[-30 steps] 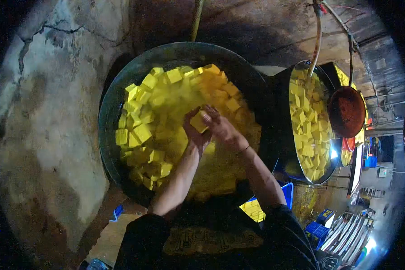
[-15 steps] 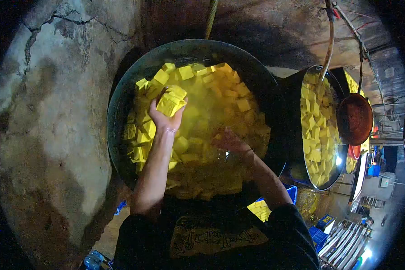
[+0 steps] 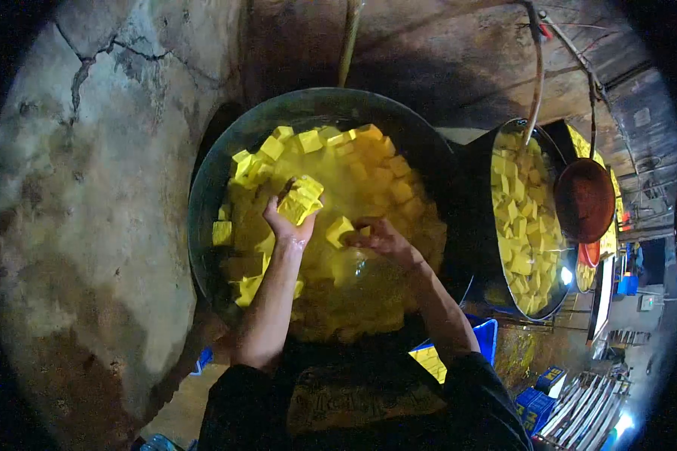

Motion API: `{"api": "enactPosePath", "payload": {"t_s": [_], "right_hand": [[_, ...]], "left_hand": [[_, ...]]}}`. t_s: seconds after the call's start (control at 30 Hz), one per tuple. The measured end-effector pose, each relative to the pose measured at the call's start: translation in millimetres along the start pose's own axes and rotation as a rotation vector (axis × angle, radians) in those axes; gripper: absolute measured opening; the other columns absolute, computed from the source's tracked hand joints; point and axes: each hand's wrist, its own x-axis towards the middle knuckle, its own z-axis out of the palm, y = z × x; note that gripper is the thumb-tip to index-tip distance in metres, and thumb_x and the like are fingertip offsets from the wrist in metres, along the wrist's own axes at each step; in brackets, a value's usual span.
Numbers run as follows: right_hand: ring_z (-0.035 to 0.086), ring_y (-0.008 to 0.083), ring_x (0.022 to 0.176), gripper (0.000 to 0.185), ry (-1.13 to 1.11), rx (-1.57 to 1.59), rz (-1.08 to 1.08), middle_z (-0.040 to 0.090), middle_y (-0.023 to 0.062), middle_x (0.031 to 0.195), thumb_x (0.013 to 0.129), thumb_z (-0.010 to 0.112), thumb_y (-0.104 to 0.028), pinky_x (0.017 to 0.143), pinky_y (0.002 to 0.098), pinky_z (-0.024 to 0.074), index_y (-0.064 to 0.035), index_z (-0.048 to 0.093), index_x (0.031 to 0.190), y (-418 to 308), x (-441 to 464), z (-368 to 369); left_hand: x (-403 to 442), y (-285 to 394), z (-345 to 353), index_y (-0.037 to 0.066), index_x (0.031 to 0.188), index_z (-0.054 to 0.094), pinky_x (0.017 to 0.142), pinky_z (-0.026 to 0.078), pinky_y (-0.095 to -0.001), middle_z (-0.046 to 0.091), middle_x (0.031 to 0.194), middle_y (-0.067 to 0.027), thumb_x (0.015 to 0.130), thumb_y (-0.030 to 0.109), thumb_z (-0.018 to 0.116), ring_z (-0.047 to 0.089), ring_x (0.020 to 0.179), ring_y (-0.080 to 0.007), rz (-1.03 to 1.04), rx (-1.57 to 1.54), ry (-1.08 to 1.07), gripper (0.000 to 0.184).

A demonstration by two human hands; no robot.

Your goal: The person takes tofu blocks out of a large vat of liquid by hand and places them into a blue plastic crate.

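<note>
A large round dark vat (image 3: 203, 218) holds yellow liquid with several yellow blocks (image 3: 308, 141) piled at its far and left sides. My left hand (image 3: 287, 225) is raised over the vat, its fingers wrapped round yellow blocks (image 3: 301, 201) that look stacked in the palm. To its right, my right hand (image 3: 377, 237) grips another yellow block (image 3: 339, 231) with the fingertips at the liquid's surface. The two hands are apart.
A second vat (image 3: 530, 312) of yellow blocks stands on the right. A reddish-brown pan (image 3: 585, 200) hangs beside it. Blue crates (image 3: 534, 406) stand at lower right, and a blue crate with yellow blocks (image 3: 485, 338) is near my right forearm. A cracked wall (image 3: 105, 188) rises at left.
The hands were together round a block, then parted. My left hand now holds its blocks slightly lower and further right. My right hand, lately empty-looking in the liquid, has a block at its fingertips.
</note>
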Motion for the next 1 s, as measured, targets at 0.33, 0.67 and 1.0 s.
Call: {"api": "enactPosePath", "payload": {"t_s": [0.33,0.67,1.0], "right_hand": [[0.056,0.0085,0.076,0.039,0.393,-0.912,-0.011,0.062,0.0027,0.082,0.075,0.072,-0.013,0.068,0.0217,0.0459,0.006,0.055,0.104,-62.2,-6.2,50.3],[0.024,0.0428,0.129,0.105,0.702,-1.263,-0.176,0.028,0.0271,0.136,0.058,0.079,-0.049,0.106,0.0488,0.0223,-0.004,0.026,0.137,-108.5,-83.2,51.1],[0.052,0.0183,0.102,0.069,0.73,-0.217,-0.292,0.054,0.0085,0.111,0.063,0.068,-0.034,0.09,0.0317,0.041,-0.0037,0.047,0.122,-89.1,-341.9,42.4]], "left_hand": [[-29.2,-80.7,18.9,0.006,0.1,0.061,0.077,0.05,-0.0395,0.063,0.092,-0.0106,0.083,0.029,0.042,0.061,0.087,-0.0255,-0.126,0.158,-0.268,0.035],[-66.8,-160.6,31.0,0.006,0.099,0.061,0.087,0.045,-0.0388,0.062,0.096,-0.0081,0.083,0.034,0.046,0.058,0.093,-0.0247,-0.435,0.129,-0.26,0.036],[-243.5,-323.0,19.0,0.0,0.117,0.047,0.094,0.037,-0.0367,0.052,0.105,-0.0146,0.093,0.04,0.038,0.05,0.102,-0.0304,-0.584,1.158,-0.705,0.047]]}}
